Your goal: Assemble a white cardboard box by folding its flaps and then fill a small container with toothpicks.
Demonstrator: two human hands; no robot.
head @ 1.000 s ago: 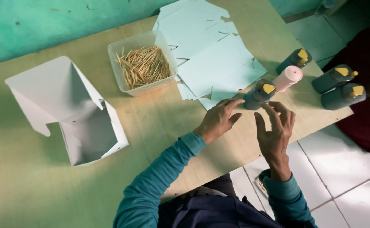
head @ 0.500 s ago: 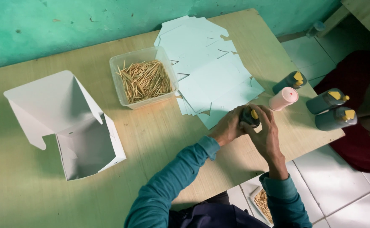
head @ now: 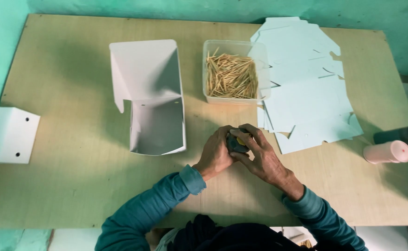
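Both my hands meet over the middle of the wooden table (head: 73, 186), wrapped around a small dark bottle with a yellow cap (head: 237, 142). My left hand (head: 217, 153) grips the bottle's body from the left. My right hand (head: 260, 155) covers its top, fingers on the yellow cap. Just left of the hands lies an open white cardboard box (head: 152, 97) on its side. Behind the hands stands a clear plastic tub of wooden toothpicks (head: 232, 74).
A stack of flat pale-blue box blanks (head: 306, 88) lies at the back right. A pink cylinder (head: 386, 152) and another dark yellow-capped bottle (head: 401, 135) lie at the right edge. A white punched card piece (head: 6, 135) sits at the left edge.
My hands picked a dark bottle from the group at the right and brought it to the table's middle, both hands now closed on it. The view swung to face the table squarely.
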